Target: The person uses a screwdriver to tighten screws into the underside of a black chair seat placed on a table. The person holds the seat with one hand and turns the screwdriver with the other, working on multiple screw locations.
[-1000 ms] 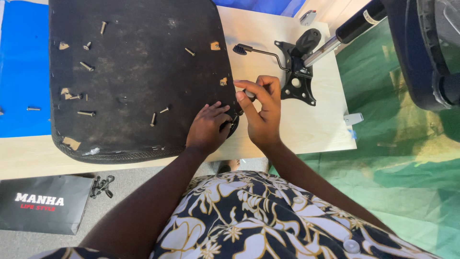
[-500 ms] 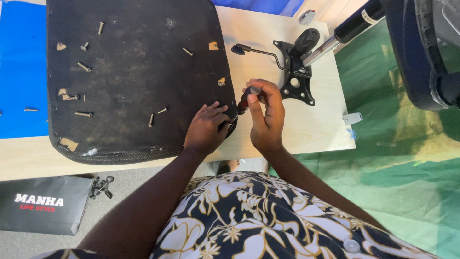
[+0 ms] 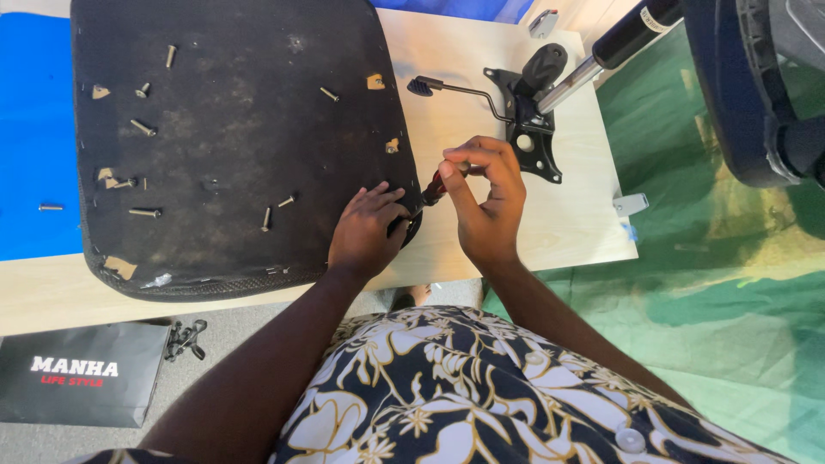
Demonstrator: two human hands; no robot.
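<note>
Right hand [image 3: 488, 204] pinches a red-handled screwdriver [image 3: 434, 186], fingers closed round the handle, tip angled toward 7 o'clock at the seat edge. Left hand [image 3: 368, 230] lies flat, fingers spread, holding nothing, pressing the black fabric seat base [image 3: 232, 129]. Best to keep the tip seated and the pad pinned. Loose metal screws [image 3: 143, 127] at 10 o'clock; black steel tilt plate [image 3: 533, 129] at 1 o'clock on the pale wood table [image 3: 576, 223].

Seat base [image 3: 232, 146]: matt black cloth, rough and dusty. Screws [image 3: 142, 127]: dull metal. Table [image 3: 464, 51]: pale, smooth wood. Chair bracket [image 3: 533, 129]: matt black metal. Screwdriver [image 3: 432, 187]: glossy red and black plastic handle.
</note>
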